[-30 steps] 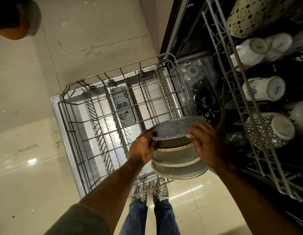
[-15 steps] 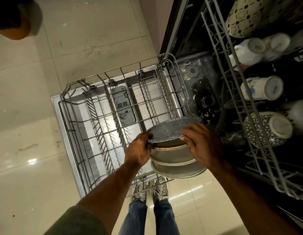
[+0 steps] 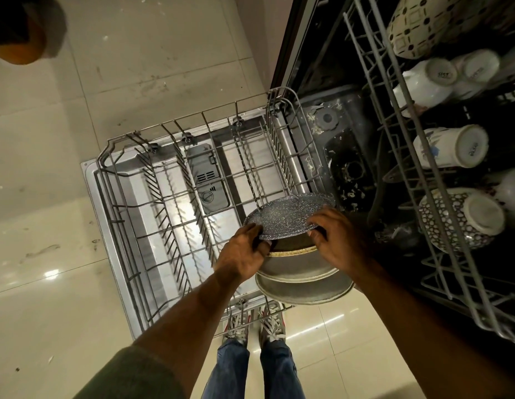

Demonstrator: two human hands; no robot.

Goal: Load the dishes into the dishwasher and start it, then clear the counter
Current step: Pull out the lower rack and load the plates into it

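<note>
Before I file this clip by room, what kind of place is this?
Most likely a home kitchen: an open dishwasher with its lower rack pulled out over a tiled floor, and an upper rack holding upturned mugs.

A stack of plates point(image 3: 302, 272) is held over the near right corner of the lower rack point(image 3: 170, 214), which is pulled out above the open door point(image 3: 90, 180). To the right, cups point(image 3: 452, 146) are lodged in the upper rack point(image 3: 440, 254).
</note>
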